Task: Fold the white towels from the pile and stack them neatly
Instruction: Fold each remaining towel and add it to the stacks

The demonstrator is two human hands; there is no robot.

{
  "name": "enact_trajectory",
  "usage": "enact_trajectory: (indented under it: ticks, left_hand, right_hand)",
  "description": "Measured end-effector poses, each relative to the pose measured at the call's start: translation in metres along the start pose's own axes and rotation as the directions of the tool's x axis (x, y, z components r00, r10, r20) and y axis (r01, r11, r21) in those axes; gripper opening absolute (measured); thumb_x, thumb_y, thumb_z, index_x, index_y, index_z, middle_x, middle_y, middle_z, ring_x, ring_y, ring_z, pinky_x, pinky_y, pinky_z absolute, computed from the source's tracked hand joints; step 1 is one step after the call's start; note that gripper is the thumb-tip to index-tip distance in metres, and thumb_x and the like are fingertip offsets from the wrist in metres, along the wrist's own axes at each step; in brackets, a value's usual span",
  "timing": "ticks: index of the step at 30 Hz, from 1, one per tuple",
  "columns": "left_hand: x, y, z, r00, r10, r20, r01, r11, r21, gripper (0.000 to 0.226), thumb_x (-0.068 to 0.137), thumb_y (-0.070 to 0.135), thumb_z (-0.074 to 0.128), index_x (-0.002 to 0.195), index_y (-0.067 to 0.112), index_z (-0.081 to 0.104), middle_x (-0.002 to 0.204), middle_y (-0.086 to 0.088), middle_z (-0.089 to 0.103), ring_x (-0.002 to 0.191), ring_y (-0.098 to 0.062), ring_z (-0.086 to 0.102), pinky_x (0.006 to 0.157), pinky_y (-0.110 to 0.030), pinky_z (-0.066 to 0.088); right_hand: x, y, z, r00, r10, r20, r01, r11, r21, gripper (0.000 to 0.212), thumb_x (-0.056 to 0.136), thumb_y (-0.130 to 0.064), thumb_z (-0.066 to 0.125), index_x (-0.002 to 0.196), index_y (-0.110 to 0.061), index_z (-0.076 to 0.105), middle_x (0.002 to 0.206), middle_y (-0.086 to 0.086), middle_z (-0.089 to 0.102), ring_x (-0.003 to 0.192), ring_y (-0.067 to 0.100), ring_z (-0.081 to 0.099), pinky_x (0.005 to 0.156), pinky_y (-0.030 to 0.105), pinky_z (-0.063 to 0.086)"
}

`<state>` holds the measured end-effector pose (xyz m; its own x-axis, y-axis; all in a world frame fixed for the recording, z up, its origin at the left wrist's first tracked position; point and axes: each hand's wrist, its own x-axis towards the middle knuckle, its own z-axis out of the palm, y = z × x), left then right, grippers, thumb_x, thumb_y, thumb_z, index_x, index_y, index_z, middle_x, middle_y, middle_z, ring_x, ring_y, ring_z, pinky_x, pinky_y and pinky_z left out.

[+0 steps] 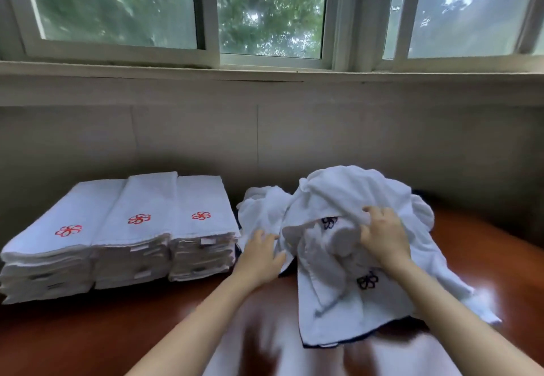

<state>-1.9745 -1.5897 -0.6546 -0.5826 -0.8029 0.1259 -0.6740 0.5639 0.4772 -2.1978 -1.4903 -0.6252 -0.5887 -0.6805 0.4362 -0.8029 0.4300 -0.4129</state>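
A rumpled pile of white towels (353, 199) with dark blue flower emblems lies on the reddish-brown table (103, 331), right of centre. My right hand (382, 237) grips a fold of the top towel in the pile. My left hand (260, 253) rests with fingers spread against the pile's left edge, holding nothing that I can see. Left of the pile stand three neat stacks of folded white towels (129, 237) with red flower emblems on top.
A grey wall (265, 140) runs just behind the table, under a wide window sill (265, 75) and sliding windows. The glossy tabletop in front of me reflects the window light. One towel end hangs toward the table's near edge (323, 331).
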Motion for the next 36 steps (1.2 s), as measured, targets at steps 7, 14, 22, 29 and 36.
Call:
enact_trajectory:
  ticks: [7,14,22,29,36]
  left_hand:
    - [0.057,0.074,0.048,0.971,-0.199,0.13,0.232,0.684,-0.691,0.05,0.096,0.025,0.049,0.142,0.012,0.033,0.116,-0.008,0.053,0.096,-0.023,0.057,0.085,-0.033,0.045]
    - [0.102,0.102,0.034,0.919,-0.344,0.192,0.177,-0.075,-0.981,0.06,0.096,0.015,0.052,0.146,0.033,0.023,0.093,-0.006,0.054,0.074,-0.016,0.053,0.061,-0.024,0.045]
    - [0.125,0.122,-0.004,0.949,-0.314,0.019,0.05,0.093,-0.994,0.032,0.088,-0.009,0.05,0.114,0.003,0.063,0.085,0.0,0.059,0.053,-0.005,0.05,0.049,-0.011,0.044]
    - [0.099,0.169,-0.063,0.966,0.017,-0.258,-0.249,0.329,-0.911,0.043,0.087,-0.005,0.056,0.127,0.009,0.058,0.09,0.0,0.062,0.077,-0.008,0.059,0.073,-0.016,0.051]
    - [0.06,0.183,-0.141,0.692,0.199,-0.694,-0.552,0.765,-0.332,0.071,0.066,-0.02,0.042,0.13,0.008,0.058,0.11,-0.005,0.056,0.109,-0.017,0.049,0.092,-0.006,0.036]
  right_hand:
    - [0.024,0.036,0.002,0.997,0.048,0.067,-0.037,0.986,-0.165,0.03,0.089,-0.021,0.05,0.118,-0.012,0.052,0.118,0.018,0.048,0.105,0.037,0.045,0.086,0.039,0.04]
    - [0.042,0.039,0.002,0.984,0.056,-0.168,-0.011,0.966,0.257,0.01,0.084,-0.011,0.051,0.085,-0.01,0.042,0.078,0.013,0.051,0.073,0.031,0.049,0.063,0.037,0.037]
    - [0.063,0.035,-0.025,0.972,0.102,-0.213,-0.071,0.986,0.15,0.048,0.079,-0.001,0.047,0.126,-0.008,0.042,0.119,0.017,0.05,0.103,0.036,0.047,0.079,0.039,0.038]
    - [0.068,-0.013,-0.035,0.982,-0.19,-0.008,0.19,0.982,-0.018,0.064,0.086,-0.039,0.059,0.141,-0.022,0.032,0.138,0.006,0.041,0.131,0.026,0.035,0.104,0.041,0.032]
    - [0.093,-0.029,-0.09,0.989,-0.066,-0.133,0.055,0.995,-0.087,0.056,0.089,-0.039,0.053,0.139,-0.024,0.032,0.123,0.014,0.05,0.108,0.036,0.053,0.087,0.041,0.039]
